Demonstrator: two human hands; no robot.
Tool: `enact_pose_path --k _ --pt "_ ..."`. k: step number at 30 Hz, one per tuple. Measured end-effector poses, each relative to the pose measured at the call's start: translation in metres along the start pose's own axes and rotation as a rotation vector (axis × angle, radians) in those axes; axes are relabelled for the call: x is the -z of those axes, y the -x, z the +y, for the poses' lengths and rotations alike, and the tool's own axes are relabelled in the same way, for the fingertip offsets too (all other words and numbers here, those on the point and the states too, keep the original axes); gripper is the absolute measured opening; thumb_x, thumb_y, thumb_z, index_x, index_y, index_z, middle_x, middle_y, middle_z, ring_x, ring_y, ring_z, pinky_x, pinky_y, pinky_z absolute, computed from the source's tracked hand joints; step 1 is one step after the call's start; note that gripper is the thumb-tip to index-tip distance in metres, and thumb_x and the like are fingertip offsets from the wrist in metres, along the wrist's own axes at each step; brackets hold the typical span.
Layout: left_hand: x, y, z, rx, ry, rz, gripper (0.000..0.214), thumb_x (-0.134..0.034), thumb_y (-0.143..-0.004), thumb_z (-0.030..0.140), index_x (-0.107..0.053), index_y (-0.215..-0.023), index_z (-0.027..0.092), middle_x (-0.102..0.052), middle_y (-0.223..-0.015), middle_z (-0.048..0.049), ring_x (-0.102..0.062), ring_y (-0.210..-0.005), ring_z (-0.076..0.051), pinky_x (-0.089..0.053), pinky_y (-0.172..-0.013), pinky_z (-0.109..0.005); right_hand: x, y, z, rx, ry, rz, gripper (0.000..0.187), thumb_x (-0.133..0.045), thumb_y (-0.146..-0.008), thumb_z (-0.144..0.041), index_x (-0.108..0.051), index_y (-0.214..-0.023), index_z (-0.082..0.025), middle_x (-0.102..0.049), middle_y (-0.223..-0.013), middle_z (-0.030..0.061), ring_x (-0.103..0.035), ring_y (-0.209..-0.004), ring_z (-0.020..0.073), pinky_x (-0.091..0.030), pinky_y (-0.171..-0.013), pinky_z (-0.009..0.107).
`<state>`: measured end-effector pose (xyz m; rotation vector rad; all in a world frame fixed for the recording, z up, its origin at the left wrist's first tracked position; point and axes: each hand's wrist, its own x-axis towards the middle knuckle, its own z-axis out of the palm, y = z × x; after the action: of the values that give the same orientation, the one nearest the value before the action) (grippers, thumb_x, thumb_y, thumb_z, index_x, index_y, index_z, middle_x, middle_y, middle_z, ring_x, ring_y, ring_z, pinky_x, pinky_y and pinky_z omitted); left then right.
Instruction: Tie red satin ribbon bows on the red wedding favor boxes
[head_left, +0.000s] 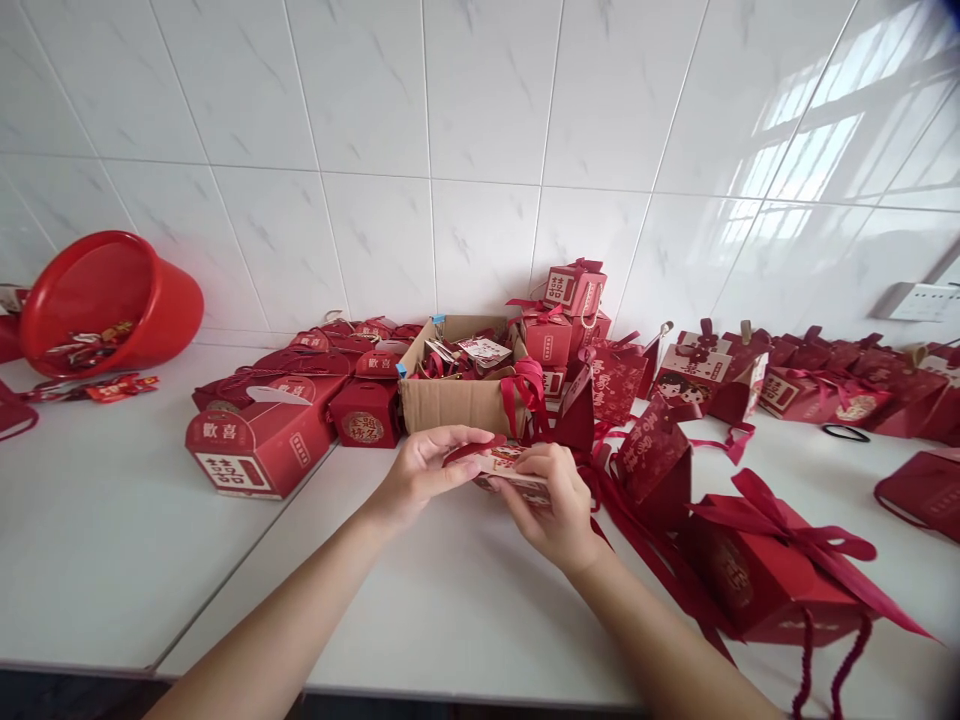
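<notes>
Both hands hold a small red and cream paper gift box [514,461] above the white table, in front of the cardboard box. My left hand [421,472] pinches its left end, where a red flap shows between thumb and fingers. Over its right end curl the fingers of my right hand [553,495], with the thumb underneath. Part of the gift box is hidden by the fingers. Just behind stands the open cardboard box [457,402], filled with printed cards and red ribbon. Loose red ribbons [637,540] lie right of my right hand.
Red gift boxes [255,440] cluster on the left. A red box with a bow [780,570] sits front right. More boxes [574,290] are stacked by the wall. A red tub [169,300] lies tipped at far left, with wrapped sweets. A black ring [845,433] lies right.
</notes>
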<state>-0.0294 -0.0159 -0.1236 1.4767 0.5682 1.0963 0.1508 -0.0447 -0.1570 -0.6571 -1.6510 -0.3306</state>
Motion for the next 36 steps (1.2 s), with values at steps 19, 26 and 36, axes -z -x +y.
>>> enact_pose_path --k 19,26,36 --pt "-0.0018 -0.0025 0.0016 -0.068 -0.036 -0.114 0.014 -0.067 -0.079 0.023 -0.075 -0.089 0.016 -0.072 -0.098 -0.0093 -0.065 -0.097 -0.023 -0.052 -0.085 -0.032 0.0009 -0.0007 -0.0014 -0.028 -0.015 0.000 0.019 -0.065 -0.083 -0.019 -0.049 -0.093 -0.021 -0.060 -0.078 0.0023 -0.058 -0.072 0.0163 -0.046 -0.063 0.031" --pt "-0.0036 -0.0028 0.0031 -0.061 -0.053 -0.127 0.013 -0.066 -0.080 0.023 -0.075 -0.085 0.016 -0.071 -0.099 -0.0095 -0.065 -0.096 -0.023 -0.052 -0.084 -0.031 -0.0005 0.0011 -0.0003 -0.032 -0.017 -0.005 0.021 -0.067 -0.081 -0.018 -0.049 -0.092 -0.020 -0.059 -0.078 0.0025 -0.057 -0.071 0.0162 -0.045 -0.063 0.031" --pt "-0.0066 -0.0024 0.0033 -0.077 -0.058 -0.104 0.015 -0.066 -0.080 0.027 -0.075 -0.085 0.015 -0.072 -0.090 -0.0078 -0.066 -0.088 -0.021 -0.052 -0.080 -0.030 -0.0003 0.0015 -0.0002 -0.012 -0.015 -0.004 0.019 -0.065 -0.083 -0.019 -0.050 -0.094 -0.021 -0.060 -0.079 0.0030 -0.058 -0.071 0.0165 -0.047 -0.063 0.031"
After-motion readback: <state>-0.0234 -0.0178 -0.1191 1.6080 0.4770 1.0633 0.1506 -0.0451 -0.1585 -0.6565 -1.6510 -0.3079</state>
